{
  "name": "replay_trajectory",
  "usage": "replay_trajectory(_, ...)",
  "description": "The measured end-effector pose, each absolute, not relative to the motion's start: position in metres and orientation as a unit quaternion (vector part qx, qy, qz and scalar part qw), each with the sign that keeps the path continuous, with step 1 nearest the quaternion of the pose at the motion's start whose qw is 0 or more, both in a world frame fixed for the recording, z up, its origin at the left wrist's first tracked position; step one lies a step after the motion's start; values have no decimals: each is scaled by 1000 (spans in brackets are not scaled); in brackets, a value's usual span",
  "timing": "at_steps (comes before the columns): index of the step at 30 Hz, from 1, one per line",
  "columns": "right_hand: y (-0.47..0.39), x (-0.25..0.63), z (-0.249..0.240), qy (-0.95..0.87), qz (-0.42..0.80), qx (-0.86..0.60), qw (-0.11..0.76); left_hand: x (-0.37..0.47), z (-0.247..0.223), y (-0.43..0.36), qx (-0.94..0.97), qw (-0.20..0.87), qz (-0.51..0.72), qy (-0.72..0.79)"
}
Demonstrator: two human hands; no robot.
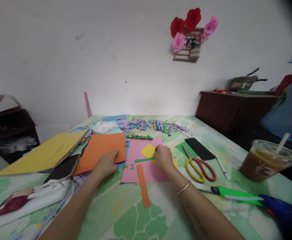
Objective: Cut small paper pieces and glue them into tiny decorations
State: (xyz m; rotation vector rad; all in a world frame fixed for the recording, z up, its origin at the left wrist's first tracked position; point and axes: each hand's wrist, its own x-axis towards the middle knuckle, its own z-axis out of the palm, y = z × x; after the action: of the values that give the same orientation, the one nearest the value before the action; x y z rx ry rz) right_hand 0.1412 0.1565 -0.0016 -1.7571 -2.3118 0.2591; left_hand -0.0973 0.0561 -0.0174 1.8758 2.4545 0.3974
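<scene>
The right hand (164, 156) curls over the pink sheet (132, 174), beside the yellow paper (147, 150) and green strip (143, 160); whether it pinches anything, I cannot tell. The left hand (107, 164) meets the right edge of the orange sheet (103, 143), its grip unclear. An orange strip (143, 186) crosses the pink sheet's near edge onto open tablecloth (126, 220); scissors (201, 166) border the right.

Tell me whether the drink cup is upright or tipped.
Upright: the cup stands on the table, lid on top, straw poking up and brown drink inside.
</scene>
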Motion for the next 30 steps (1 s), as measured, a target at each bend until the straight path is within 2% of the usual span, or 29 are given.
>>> replay_trajectory(8, 163, 152, -4, -782, 78, -599, 152, -114, -7, 52, 544, -38, 152, 824)
replay_trajectory(14, 161, 152, -3, -803, 93, -553, 202, -125, 1, 44, 439, -151, 241, 852)
replay_trajectory(19, 153, 148, 0, -821, 124, -501, 243, -132, -5, 48, 428, -177, 307, 831)
replay_trajectory(25, 137, 135, -4, -841, 220, -419, 262, -139, -9, 53, 384, -225, 393, 805)
replay_trajectory(30, 116, 119, -6, -809, 370, -347, 298, -122, -8, 52, 420, -249, 429, 760)
